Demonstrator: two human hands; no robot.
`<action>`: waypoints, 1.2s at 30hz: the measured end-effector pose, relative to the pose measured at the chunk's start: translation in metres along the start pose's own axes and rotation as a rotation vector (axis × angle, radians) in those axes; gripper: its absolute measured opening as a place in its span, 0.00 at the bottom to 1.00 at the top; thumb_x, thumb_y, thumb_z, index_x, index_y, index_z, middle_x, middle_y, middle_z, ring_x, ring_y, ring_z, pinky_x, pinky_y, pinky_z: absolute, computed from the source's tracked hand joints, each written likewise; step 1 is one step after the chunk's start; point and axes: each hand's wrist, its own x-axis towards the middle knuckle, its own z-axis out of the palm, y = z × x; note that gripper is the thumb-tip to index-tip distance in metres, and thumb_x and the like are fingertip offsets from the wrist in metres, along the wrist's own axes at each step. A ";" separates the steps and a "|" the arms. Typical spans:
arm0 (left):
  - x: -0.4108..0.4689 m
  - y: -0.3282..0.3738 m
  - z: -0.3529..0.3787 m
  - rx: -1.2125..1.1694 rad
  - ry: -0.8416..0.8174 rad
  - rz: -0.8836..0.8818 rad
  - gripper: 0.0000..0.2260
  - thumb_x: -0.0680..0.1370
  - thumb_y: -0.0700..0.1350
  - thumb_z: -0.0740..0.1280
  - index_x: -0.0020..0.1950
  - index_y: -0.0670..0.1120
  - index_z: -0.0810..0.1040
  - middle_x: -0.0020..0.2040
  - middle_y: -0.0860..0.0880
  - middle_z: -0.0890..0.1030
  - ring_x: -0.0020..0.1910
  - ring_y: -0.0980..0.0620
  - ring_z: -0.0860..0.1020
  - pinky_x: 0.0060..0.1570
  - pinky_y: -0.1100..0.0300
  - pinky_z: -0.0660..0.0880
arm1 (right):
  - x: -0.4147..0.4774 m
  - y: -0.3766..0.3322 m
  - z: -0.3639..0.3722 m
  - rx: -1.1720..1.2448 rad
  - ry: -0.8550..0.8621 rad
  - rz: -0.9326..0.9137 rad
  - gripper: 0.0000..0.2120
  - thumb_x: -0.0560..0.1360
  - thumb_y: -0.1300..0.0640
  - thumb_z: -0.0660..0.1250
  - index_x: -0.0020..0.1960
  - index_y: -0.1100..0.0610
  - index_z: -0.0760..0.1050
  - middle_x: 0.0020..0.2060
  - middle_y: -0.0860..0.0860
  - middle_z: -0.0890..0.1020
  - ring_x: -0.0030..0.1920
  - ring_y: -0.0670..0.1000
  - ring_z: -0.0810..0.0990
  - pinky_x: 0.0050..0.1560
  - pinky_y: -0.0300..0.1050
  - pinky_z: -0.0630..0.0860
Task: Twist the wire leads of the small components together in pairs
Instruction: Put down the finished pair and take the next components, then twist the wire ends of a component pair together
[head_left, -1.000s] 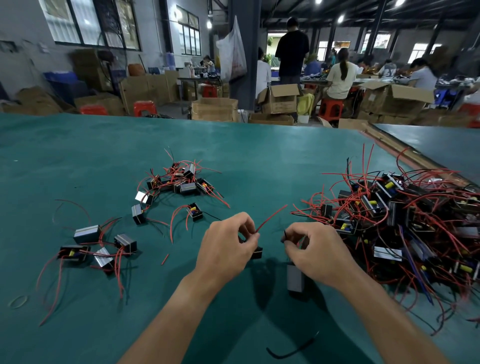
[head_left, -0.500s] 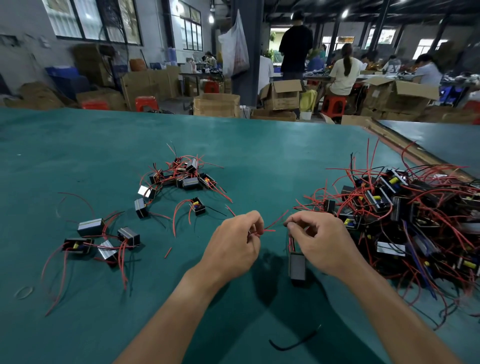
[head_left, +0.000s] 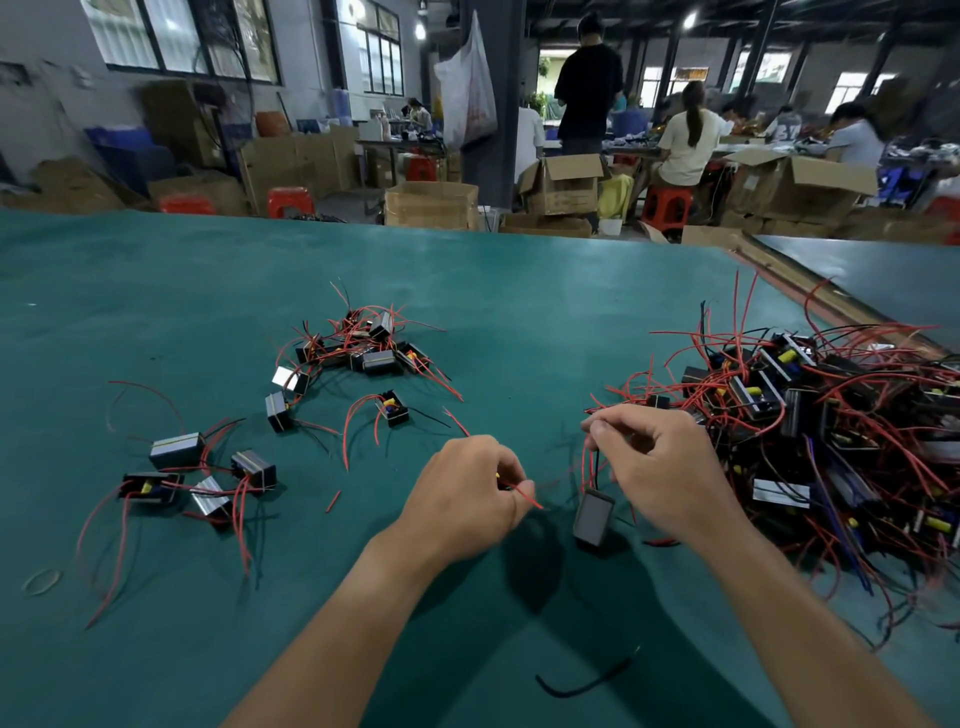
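A wide green counter filled most of the view, with a workshop of cardboard boxes, red stools and seated workers behind its far edge. On the counter's right side lay the biggest thing on it, a large tangled heap of components, dark little blocks with red and black leads sticking out in all directions. A smaller cluster of the same parts sat toward the middle, farther from the person, and a third group lay nearer on the left, its red leads trailing across the cloth. One single component with a yellow part showing rested between the middle cluster and the hands. The left hand was curled shut, thumb and forefinger pinched on a thin red lead whose end poked out to the right; whether it also held a component body could not be told. The right hand, just beside the heap, was closed on a few leads from which a dark component hung, tilted, just above or touching the counter. The hands were apart, a small gap between them. A loose black wire lay curved on the counter nearest the person, a short red wire scrap lay left of the left hand, and a rubber band lay at the far left.
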 end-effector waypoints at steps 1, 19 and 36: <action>0.000 0.000 0.000 0.005 -0.009 -0.004 0.07 0.72 0.49 0.71 0.39 0.47 0.83 0.37 0.51 0.80 0.39 0.49 0.78 0.42 0.56 0.76 | 0.000 -0.001 0.000 0.010 -0.006 -0.002 0.09 0.76 0.60 0.68 0.38 0.51 0.82 0.32 0.46 0.84 0.26 0.41 0.73 0.31 0.34 0.67; 0.002 0.002 0.000 0.073 0.034 -0.055 0.09 0.71 0.52 0.69 0.44 0.49 0.85 0.42 0.49 0.84 0.44 0.48 0.80 0.46 0.55 0.77 | -0.004 -0.010 0.000 0.059 -0.082 -0.028 0.10 0.75 0.61 0.69 0.37 0.52 0.82 0.29 0.48 0.83 0.26 0.42 0.74 0.31 0.37 0.71; 0.005 -0.009 -0.010 0.060 0.175 -0.303 0.23 0.72 0.37 0.62 0.66 0.49 0.69 0.60 0.47 0.73 0.56 0.42 0.76 0.55 0.51 0.71 | -0.007 -0.029 -0.012 0.414 -0.324 0.165 0.12 0.79 0.65 0.64 0.41 0.62 0.83 0.33 0.55 0.84 0.28 0.48 0.76 0.30 0.40 0.77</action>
